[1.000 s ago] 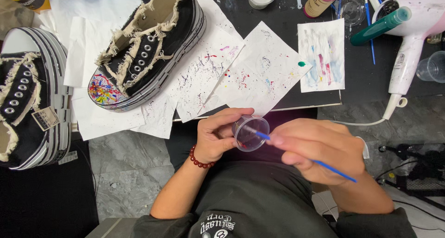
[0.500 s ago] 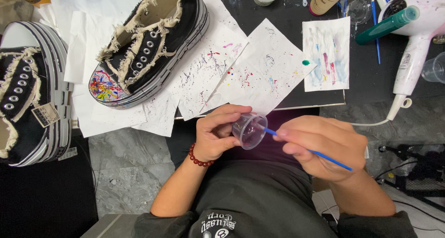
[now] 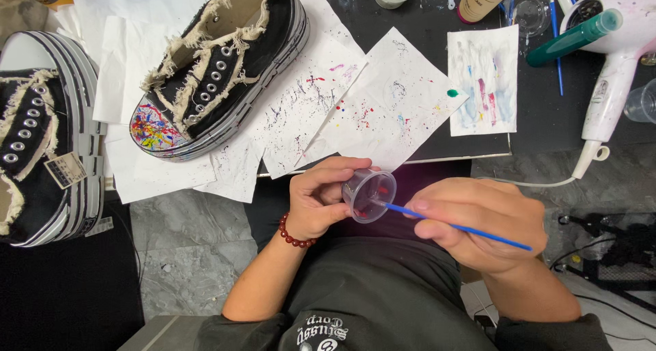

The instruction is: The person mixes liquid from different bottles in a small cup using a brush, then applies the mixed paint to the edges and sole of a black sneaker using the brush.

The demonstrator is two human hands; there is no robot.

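1. Below the bench edge, above the person's lap, the left hand (image 3: 320, 202) holds a small clear plastic cup (image 3: 369, 195); its fingers are curled narrow around the cup wall, and the cup is tipped so that its mouth faces the right hand (image 3: 478, 222).
2. The right hand pinches a thin blue brush (image 3: 454, 226) between thumb and fingers, closed on the handle. The brush's long axis runs from lower right up to the left, and its tip is inside the cup, where some red paint shows.
3. The cup lies just to the left of the right hand; the two hands are near but I cannot tell if they touch. The left hand is the nearer one, since it carries the cup.
4. Farther up on the bench (image 3: 547, 119), a black sneaker with frayed edges (image 3: 219, 71) lies on white paper sheets (image 3: 383, 105) with paint speckles; its toe cap has many colours. A second black sneaker (image 3: 41, 139) stands at the left, well apart.
5. At the right a white hair dryer (image 3: 615, 64) lies beside a teal-capped bottle (image 3: 572, 38) and a small test paper (image 3: 484, 79).
6. Between the hands and the painted sneaker nothing stands; only the flat papers lie there.
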